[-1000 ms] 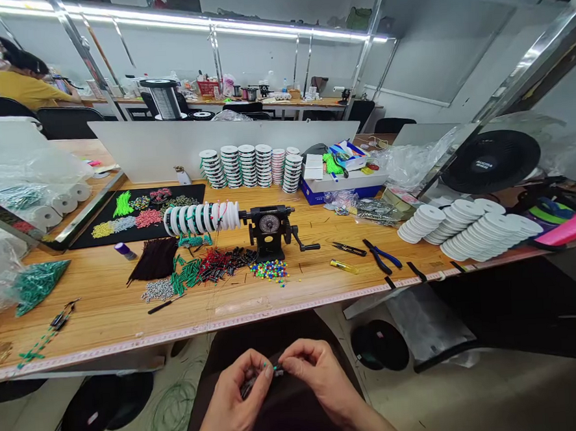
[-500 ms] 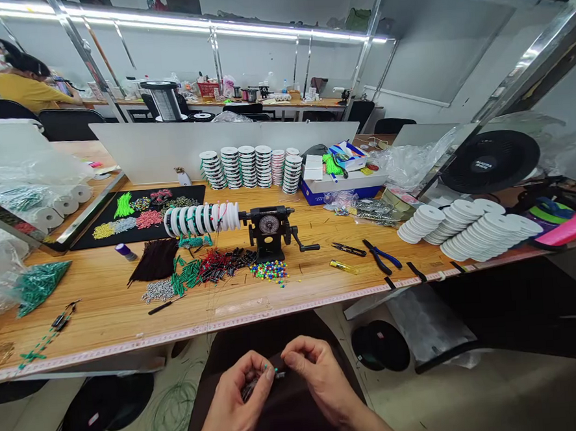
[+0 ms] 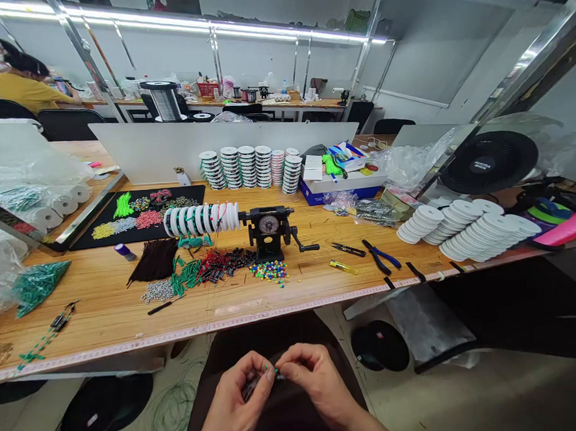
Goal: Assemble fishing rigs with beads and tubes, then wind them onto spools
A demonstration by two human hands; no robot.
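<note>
Both my hands are low over my lap, below the wooden table's front edge. My left hand is closed, pinching a small dark piece with a green tip between thumb and fingers. My right hand is closed in a pinch on the other end of the same small piece, fingertips almost touching the left hand's. Too small to tell exactly what the piece is. On the table straight ahead stands a black hand-crank winder with a row of white spools on its shaft.
Piles of small coloured parts, coloured beads, blue pliers, scissors and a yellow tool lie near the winder. White spool stacks stand behind; more spools and a black fan right. A person in yellow sits far left.
My hands have stayed at my lap; the right hand's fingers shifted slightly closer to the left hand's pinch. Nothing on the table moved.
</note>
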